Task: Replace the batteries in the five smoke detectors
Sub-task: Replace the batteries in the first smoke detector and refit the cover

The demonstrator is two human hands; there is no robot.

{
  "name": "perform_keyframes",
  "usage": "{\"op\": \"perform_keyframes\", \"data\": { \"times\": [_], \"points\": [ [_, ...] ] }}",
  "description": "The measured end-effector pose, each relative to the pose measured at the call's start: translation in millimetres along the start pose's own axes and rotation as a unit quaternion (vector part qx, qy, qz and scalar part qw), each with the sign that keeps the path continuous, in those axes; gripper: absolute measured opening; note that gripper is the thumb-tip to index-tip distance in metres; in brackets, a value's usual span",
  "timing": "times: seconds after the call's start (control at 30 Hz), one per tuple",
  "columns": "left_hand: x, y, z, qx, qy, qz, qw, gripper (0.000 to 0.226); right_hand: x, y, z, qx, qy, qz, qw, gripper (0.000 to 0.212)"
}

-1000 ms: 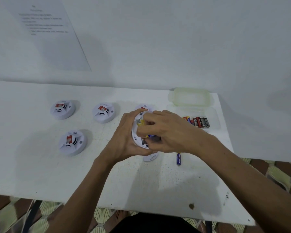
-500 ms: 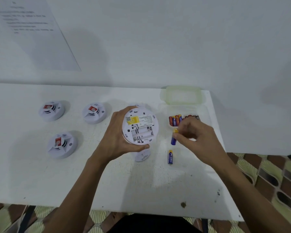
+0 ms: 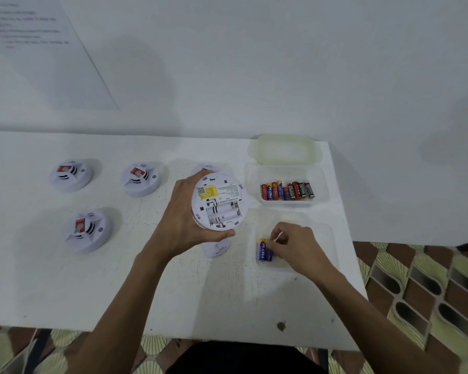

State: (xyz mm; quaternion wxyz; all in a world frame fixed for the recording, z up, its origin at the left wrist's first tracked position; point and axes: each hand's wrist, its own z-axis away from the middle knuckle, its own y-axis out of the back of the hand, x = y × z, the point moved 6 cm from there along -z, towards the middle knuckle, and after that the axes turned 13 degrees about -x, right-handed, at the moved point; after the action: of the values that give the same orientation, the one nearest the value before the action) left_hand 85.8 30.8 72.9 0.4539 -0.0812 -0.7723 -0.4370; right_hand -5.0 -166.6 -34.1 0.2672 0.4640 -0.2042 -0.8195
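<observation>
1. Smoke detector (image 3: 220, 201): held above the table (image 3: 173, 292), back side up, battery bay open and empty.
2. Left hand (image 3: 181, 222): clamped round the detector's rim, thumb on the near edge, fingers over the far edge.
3. Right hand (image 3: 295, 244): fingertips pinched together on the top end of the right one of two blue batteries (image 3: 263, 252), laid side by side on the table just right of the detector.
4. Likely slip: mixing spent with fresh, given the same blue-and-yellow livery among the cells (image 3: 287, 190) in the clear tub (image 3: 319, 184) nearby.
5. Also possible: rolling toward the table's right edge, being smooth cylinders on a flat top; reversed polarity on loading.
6. Round plate (image 3: 218, 248) half hidden under the raised detector: easy to knock when lowering.
7. Detector: glossy white moulded disc, yellow sticker, fine print, ribbed bay.
8. Tub: translucent, round-cornered; pale greenish lid (image 3: 284, 151) behind it.
9. Table: white, scuffed, matte.
10. Further left: three detectors (image 3: 70, 175) (image 3: 141, 179) (image 3: 88, 230) face up with red stickers; a fifth (image 3: 208, 167) mostly hidden.
</observation>
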Motion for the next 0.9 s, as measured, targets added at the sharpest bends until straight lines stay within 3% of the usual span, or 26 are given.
{"op": "perform_keyframes", "data": {
  "times": [0.37, 0.5, 0.77, 0.9],
  "points": [
    [14, 10, 7, 0.03, -0.006, -0.051, 0.998, 0.082, -36, 48, 8, 0.07, 0.073, -0.004, 0.995, 0.006],
    [14, 15, 5, 0.031, -0.012, -0.053, 0.998, 0.083, -62, 75, -20, 0.116, 0.097, 0.087, 0.985, 0.012],
    [0, 20, 8, 0.033, 0.014, -0.052, 0.998, 0.08, -52, 72, -107, -0.004, -0.01, 0.23, 0.973, 0.042],
    [-8, 20, 9, 0.035, 0.022, -0.051, 0.998, 0.076, -43, 64, -117, -0.053, -0.007, 0.223, 0.973, 0.035]
  ]
}}
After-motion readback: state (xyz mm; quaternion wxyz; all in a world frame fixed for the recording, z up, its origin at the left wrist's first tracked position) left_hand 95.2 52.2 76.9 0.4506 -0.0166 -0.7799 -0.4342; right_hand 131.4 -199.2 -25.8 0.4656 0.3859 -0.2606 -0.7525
